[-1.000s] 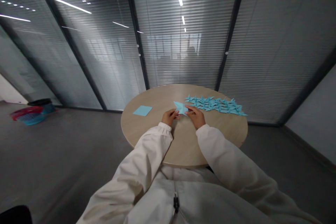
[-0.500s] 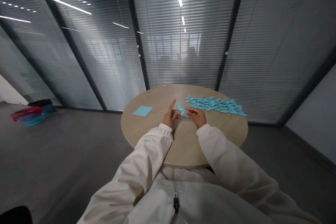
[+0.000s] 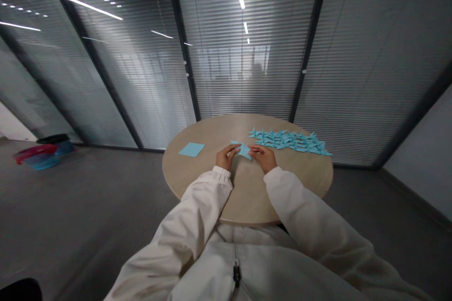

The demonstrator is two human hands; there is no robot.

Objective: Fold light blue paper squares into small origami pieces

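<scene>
A partly folded light-blue origami paper (image 3: 243, 151) is held between my two hands, just above the round wooden table (image 3: 247, 193). My left hand (image 3: 226, 156) pinches its left side, fingers closed over the edge. Thumb and fingers of my right hand (image 3: 264, 156) grip its right side. Pointed flaps of the paper show at the upper left and lower right; its finer folds are too small to make out. Beyond my right hand lie rows of folded blue paper cranes (image 3: 289, 141), packed close together. Left of my hands, flat blue square paper (image 3: 191, 149) rests on the table.
Glass partitions with blinds (image 3: 243, 84) stand right behind the table's far edge. On the floor at the far left are a red and blue basket (image 3: 40, 157) and a dark-rimmed one (image 3: 60, 142). A dark object (image 3: 21, 290) shows at the lower left corner.
My left hand's raised index finger has come down onto the paper. The paper's upright flap has tilted over to the left. My right hand stays nearly in place.
</scene>
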